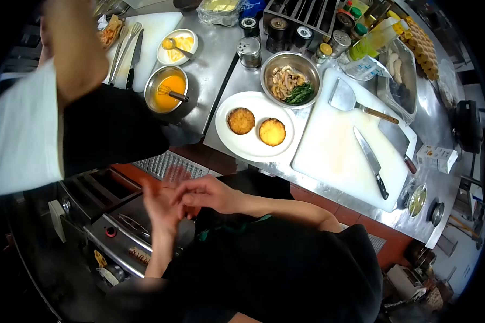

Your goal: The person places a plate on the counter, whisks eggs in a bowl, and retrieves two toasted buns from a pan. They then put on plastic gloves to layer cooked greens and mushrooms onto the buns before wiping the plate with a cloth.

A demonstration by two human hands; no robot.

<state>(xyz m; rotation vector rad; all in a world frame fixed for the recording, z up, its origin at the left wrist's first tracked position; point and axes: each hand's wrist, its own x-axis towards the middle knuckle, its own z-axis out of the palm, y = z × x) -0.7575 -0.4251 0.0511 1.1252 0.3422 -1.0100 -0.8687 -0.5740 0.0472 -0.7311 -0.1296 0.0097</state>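
Note:
My left hand [164, 205] is raised in front of my dark clothing, its fingers spread and smeared by motion. Beside it, overlapping its palm side in this view, is my right hand [209, 195], fingers loosely bent and apart. Neither hand shows anything in it. Beyond them on the steel counter lies an oval white plate [229, 141] bearing two round browned pieces, perhaps toasted buns [241, 121]. Behind the plate a steel bowl [265, 81] holds sliced mushrooms [285, 81] and dark green leaves [300, 94].
A white cutting board [328, 145] at right carries a knife [369, 156] and a spatula [344, 97]. Another person's arm [81, 59] reaches in at left, near a bowl of orange liquid [171, 86] with a whisk. Below my left side is a steel appliance [110, 237].

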